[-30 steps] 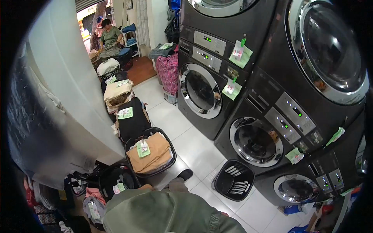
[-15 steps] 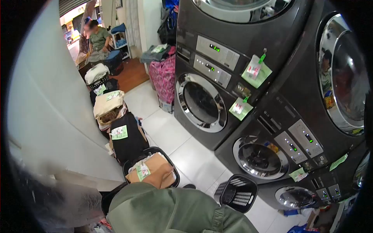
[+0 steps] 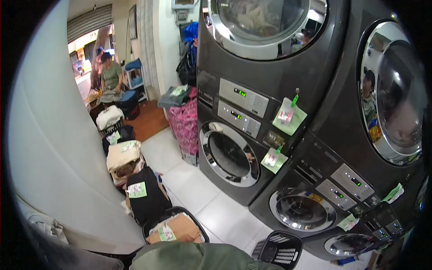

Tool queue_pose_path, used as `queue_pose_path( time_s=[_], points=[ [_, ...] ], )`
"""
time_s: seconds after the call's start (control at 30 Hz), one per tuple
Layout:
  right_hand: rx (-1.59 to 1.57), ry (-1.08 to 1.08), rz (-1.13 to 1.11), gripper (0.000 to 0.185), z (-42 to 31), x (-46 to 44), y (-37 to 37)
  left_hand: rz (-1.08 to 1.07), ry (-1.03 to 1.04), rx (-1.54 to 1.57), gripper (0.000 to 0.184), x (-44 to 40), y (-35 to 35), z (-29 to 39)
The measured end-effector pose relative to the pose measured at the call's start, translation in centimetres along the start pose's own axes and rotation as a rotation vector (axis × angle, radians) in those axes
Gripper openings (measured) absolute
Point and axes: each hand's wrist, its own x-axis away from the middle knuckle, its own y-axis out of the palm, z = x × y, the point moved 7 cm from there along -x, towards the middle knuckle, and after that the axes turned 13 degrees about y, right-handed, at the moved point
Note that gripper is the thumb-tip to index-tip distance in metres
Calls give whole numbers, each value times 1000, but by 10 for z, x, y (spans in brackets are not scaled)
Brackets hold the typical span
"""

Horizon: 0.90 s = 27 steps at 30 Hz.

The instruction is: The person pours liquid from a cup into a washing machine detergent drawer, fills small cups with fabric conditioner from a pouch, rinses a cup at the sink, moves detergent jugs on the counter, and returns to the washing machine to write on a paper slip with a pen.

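Observation:
Neither my left hand nor my right hand shows. Olive-green cloth [image 3: 193,257], which looks like my own clothing, fills the bottom edge. Just beyond it stands a black laundry basket [image 3: 206,234] holding folded tan cloth [image 3: 185,227] with a green-and-white tag [image 3: 166,233] on top. To the right, a second black basket [image 3: 283,256] with slotted sides sits on the floor by the machines. A dark stacked laundry machine [image 3: 270,74] has a display reading "End", and light-coloured laundry [image 3: 256,20] shows behind its upper round door. Its lower door [image 3: 229,155] appears closed.
Folded laundry piles, including a black one [image 3: 146,193] and a cream one [image 3: 122,153], line the white wall [image 3: 67,148]. A pink patterned bag [image 3: 184,126] stands beside the machine. White tiled floor [image 3: 211,211] runs between. Beyond, a seated person [image 3: 111,76] is near the doorway.
My view has tilted upward, so the machines and piles sit lower in the picture. More of the upper machine door shows, and less green cloth. The seated person stays in place.

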Motion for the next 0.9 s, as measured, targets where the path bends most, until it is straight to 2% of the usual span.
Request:
queue_pose_path(
  time_s=[0.13, 0.43, 0.53, 0.57, 0.6, 0.63, 0.67, 0.7, 0.73, 0.8, 0.9],
  points=[
    [-38, 120, -29, 21, 1, 0, -6, 3, 41, 25, 44, -10, -2, 27],
    [-51, 122, 14, 22, 14, 17, 3, 59, 82, -69, 46, -3, -22, 45],
    [-7, 47, 78, 22, 20, 36, 12, -29, -21, -26, 55, 14, -16, 40],
    [35, -15, 131, 22, 18, 46, 13, 12, -28, -62, 55, -38, 26, -36],
    [101, -100, 224, 22, 18, 54, 15, -7, -29, -69, 55, -36, 33, -37],
    [138, -140, 318, 23, 30, 58, 26, -145, 4, -25, 56, -30, 41, -27],
    [61, -58, 387, 22, 43, 46, 38, -190, 27, -59, 55, -24, 42, -19],
    [-120, 63, 81, 21, 76, 21, 67, -234, 51, -92, 53, -11, 37, -3],
    [-211, 217, 21, 21, 79, 34, 58, -254, 48, -96, 53, -10, 42, -1],
    [-316, 356, 7, 21, 73, 56, 43, -199, 21, -121, 49, -10, 42, -2],
    [-385, 428, 10, 22, 73, 74, 44, -211, 15, -112, 47, -6, 32, 17]
  ],
)
